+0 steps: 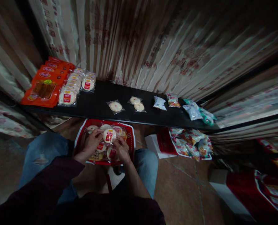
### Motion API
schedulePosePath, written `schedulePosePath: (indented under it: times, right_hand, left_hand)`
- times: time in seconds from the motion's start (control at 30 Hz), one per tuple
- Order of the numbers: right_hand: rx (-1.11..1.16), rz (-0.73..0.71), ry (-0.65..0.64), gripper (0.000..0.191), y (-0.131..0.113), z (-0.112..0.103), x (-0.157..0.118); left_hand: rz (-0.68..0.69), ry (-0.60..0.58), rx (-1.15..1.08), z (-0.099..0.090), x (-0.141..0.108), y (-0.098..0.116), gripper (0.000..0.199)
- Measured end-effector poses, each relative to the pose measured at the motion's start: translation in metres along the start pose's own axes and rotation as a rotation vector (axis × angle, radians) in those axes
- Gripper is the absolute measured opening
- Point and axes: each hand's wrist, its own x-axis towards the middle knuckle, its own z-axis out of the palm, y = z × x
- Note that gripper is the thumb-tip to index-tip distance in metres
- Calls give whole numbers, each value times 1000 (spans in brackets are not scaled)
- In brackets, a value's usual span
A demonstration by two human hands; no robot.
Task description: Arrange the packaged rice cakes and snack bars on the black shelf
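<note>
Over a red basket (pixel 84 124) between my knees, both hands hold one clear packet with a round pale rice cracker (pixel 110 137) and a red label. My left hand (pixel 93 142) pinches its left edge, and my right hand (pixel 122 149) grips the lower right edge. Beneath them the basket is full of similar cracker packets (pixel 100 155). On the black shelf (pixel 98 104) in front lie single cracker packets (pixel 115 106), with a pair of them (pixel 139 107) further right. Rows of the same crackers (pixel 68 97) stand at the shelf's left.
Orange snack bags (pixel 43 86) fill the shelf's left end. White and red snack bags (pixel 173 100) and green ones (pixel 207 116) lie towards its right. A second red basket (pixel 164 142) holds several bags; another (pixel 240 186) stands lower right. Patterned curtains (pixel 129 40) hang behind.
</note>
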Motion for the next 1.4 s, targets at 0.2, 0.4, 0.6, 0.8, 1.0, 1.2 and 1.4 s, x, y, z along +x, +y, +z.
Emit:
schedulePosePath:
  times: [0.2, 0.4, 0.6, 0.8, 1.0, 1.2, 1.4]
  right_hand:
    - [6, -2, -12, 32, 5, 1, 1]
    - [11, -38, -6, 33, 7, 2, 2]
    - [-21, -45, -3, 34, 7, 4, 2]
    - [12, -77, 47, 34, 9, 7, 6]
    - [63, -89, 30, 32, 3, 9, 8]
    - [8, -133, 17, 33, -1, 14, 5]
    - [10, -148, 30, 32, -3, 18, 1]
  left_hand:
    - [0, -15, -41, -4, -3, 9, 21]
    - [33, 11, -3, -6, -6, 21, 17]
    - [34, 3, -8, -9, -11, 30, 16]
    - [64, -10, -19, -10, -14, 38, 18]
    - [43, -55, -125, -7, -16, 38, 25]
    - [22, -18, -171, -5, -13, 29, 22]
    - [-23, -21, -153, -3, -12, 20, 20]
